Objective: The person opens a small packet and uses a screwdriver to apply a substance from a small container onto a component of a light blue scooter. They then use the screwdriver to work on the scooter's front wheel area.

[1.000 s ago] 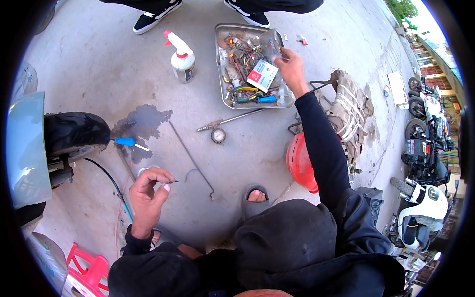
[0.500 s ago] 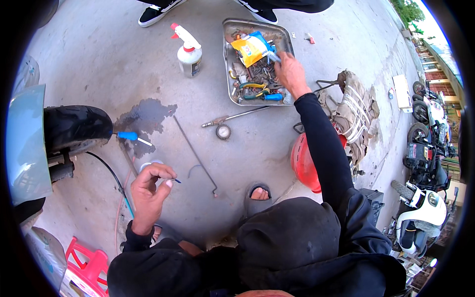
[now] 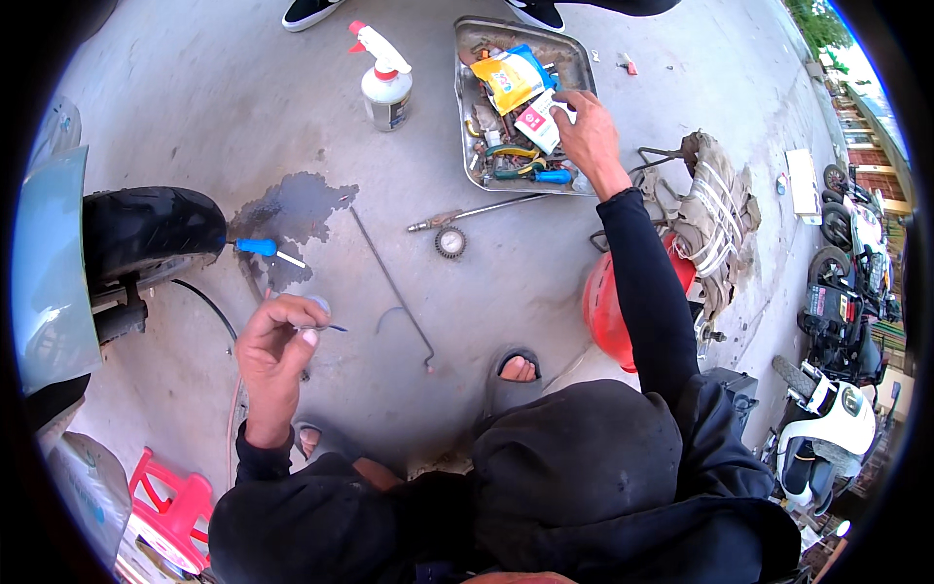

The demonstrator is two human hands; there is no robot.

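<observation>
My left hand (image 3: 316, 326) pinches a small thin piece with a dark tip. My right hand (image 3: 574, 127) has its fingers closed on the edge of a white-and-red packet (image 3: 535, 119) in the metal tray (image 3: 465, 161). A yellow-and-blue packet (image 3: 501, 80) lies there among small parts, yellow-handled pliers (image 3: 514, 151) and a blue-handled tool (image 3: 550, 176). A spray bottle (image 3: 387, 102) stands left of the tray. A rod-like metal tool (image 3: 486, 209), a gauge (image 3: 450, 242) and a bent wire (image 3: 389, 283) lie on the ground. A blue screwdriver (image 3: 256, 246) is at the tyre (image 3: 146, 229).
A red rounded object (image 3: 613, 321) and a strapped fabric bundle (image 3: 710, 224) lie by my right arm. A pink stool (image 3: 180, 501) stands lower left. Another person's shoes (image 3: 540, 15) are beyond the tray. Parked scooters (image 3: 827, 428) line the right side; hoses (image 3: 207, 304) lie left.
A yellow-and-blue packet now lies at the tray's upper left, absent a second ago. My right hand has moved from a clear bag onto the white-and-red packet. The view has shifted slightly.
</observation>
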